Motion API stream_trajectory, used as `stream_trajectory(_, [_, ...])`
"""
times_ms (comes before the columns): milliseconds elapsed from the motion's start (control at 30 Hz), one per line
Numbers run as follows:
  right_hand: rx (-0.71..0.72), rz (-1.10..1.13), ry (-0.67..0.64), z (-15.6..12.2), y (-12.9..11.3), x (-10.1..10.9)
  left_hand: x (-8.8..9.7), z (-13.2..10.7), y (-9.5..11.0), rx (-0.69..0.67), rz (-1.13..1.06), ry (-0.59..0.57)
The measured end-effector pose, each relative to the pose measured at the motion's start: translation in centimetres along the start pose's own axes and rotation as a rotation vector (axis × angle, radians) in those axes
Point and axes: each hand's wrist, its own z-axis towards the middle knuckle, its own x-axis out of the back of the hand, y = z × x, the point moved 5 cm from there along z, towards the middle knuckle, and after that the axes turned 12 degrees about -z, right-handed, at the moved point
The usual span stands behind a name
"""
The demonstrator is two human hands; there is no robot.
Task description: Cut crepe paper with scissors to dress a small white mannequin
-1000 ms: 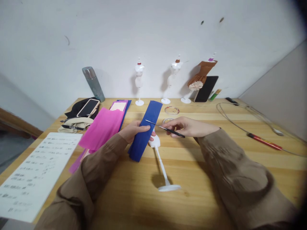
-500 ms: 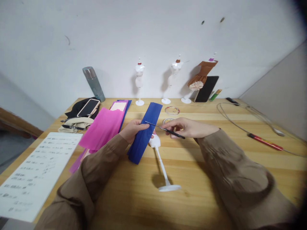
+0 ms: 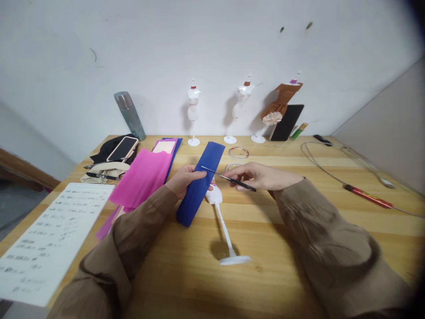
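Note:
My left hand pinches a folded blue strip of crepe-like paper, thumb on top. Black-handled scissors are in my right hand. Seen nearly edge-on, their thin silver blade reaches across the blue strip just above my left thumb. Whether the blades are apart cannot be made out. Just below the strip, a small white mannequin stand leans toward it; its upper part is hidden behind the strip and my left fingers.
Pink paper sheets lie left, beside a written sheet. A phone and a flask are behind. White mannequins line the wall, one in a brown dress. Right are a cable and a red tool.
Almost nothing differs. The scissors' tip sits very slightly higher on the blue strip, and the view has shifted a little.

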Motion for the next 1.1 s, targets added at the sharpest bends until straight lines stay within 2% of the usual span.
stream_trajectory(1100, [0.030,0.049,-0.020,0.15,0.06,-0.08,-0.32,-0.31,0.25,-0.017,0.024,0.110])
